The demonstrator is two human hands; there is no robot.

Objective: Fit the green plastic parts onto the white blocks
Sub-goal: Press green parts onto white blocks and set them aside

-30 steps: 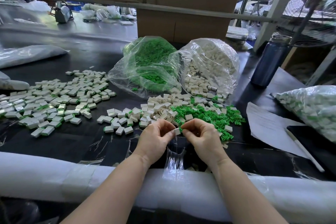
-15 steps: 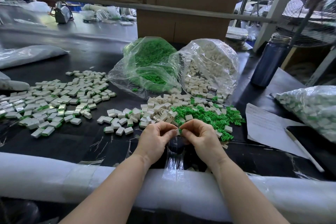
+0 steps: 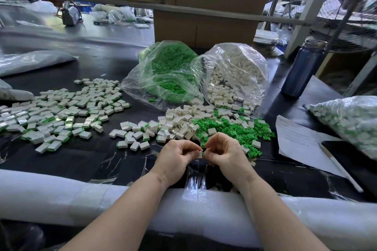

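Left hand (image 3: 177, 157) and right hand (image 3: 224, 154) meet fingertip to fingertip, both pinching one white block (image 3: 200, 154) with a green part (image 3: 202, 150) at its top edge; curled fingers hide most of it, so how far the part is seated cannot be told. Beyond lie loose blocks (image 3: 179, 122) and green parts (image 3: 230, 128), two open bags (image 3: 234, 75), finished pieces (image 3: 61, 112) at left; a bottle (image 3: 299, 71), paper (image 3: 295, 138) and pen (image 3: 338, 167) at right

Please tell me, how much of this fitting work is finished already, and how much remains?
Done: a wide spread of assembled blocks lies at the left. In hand: the left hand and right hand pinch one white block between them. Left: loose white blocks, loose green parts, and two well-filled bags, green and white. Much remains.
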